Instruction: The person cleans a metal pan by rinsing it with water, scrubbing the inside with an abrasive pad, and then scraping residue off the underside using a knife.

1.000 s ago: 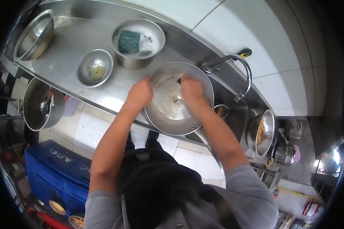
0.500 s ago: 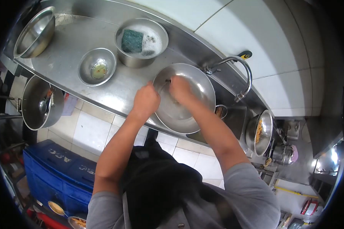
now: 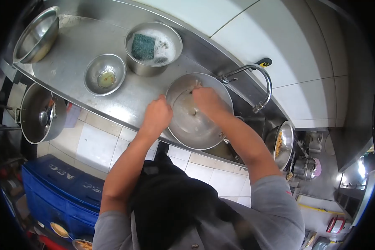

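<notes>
Metal pan [image 3: 202, 135], round and wide, sits just right of the frame's centre, overlapping the counter's front edge and the sink in the picture. A thin layer of cloudy liquid seems to lie in its bottom. The left hand [image 3: 159, 111] is closed at the pan's left rim, gripping it. The right hand [image 3: 209, 101] is inside the pan near its upper wall, fingers curled downward; what it holds, if anything, I cannot tell. The right forearm crosses the pan's right rim.

Just above and left of the pan stands a deep steel pot [image 3: 148, 70] of suds, with a green scouring pad [image 3: 143, 46] at the left of the foam. Left of that, a small bowl [image 3: 91, 77] holds a little yellowish liquid. A larger bowl [image 3: 36, 35] sits tilted on the counter [image 3: 81, 39] at the upper left.

To the pan's upper right, a curved faucet [image 3: 267, 81] arches over the sink. Further right is a bowl [image 3: 286, 154] of orange-yellow food. At the left edge, below the counter, is a big pot [image 3: 31, 121] with utensils inside; a blue bin [image 3: 62, 200] fills the lower left.
</notes>
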Demonstrator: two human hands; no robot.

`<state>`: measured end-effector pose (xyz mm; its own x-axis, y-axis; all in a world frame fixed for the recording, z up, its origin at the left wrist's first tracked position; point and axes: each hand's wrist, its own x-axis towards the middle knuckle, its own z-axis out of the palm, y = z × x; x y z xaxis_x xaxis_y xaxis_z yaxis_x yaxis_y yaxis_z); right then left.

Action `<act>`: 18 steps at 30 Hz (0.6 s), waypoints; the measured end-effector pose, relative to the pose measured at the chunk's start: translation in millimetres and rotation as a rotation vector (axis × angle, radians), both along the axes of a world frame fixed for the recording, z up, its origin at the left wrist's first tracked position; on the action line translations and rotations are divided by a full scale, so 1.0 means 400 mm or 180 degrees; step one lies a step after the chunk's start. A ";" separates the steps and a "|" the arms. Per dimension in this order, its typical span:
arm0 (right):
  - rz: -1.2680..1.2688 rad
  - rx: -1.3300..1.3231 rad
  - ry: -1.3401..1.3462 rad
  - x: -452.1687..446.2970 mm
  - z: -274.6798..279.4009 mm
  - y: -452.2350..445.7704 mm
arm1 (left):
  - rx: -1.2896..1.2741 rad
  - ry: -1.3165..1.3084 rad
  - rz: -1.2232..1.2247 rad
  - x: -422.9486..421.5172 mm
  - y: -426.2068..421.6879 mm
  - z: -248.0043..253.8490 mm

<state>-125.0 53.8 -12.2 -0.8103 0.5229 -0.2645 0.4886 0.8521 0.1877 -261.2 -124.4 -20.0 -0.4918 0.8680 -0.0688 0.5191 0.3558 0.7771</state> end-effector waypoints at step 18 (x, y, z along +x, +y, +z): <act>-0.0880 -0.0915 0.0846 0.006 -0.025 -0.092 | 0.0115 -0.0231 0.0030 0.001 0.011 -0.026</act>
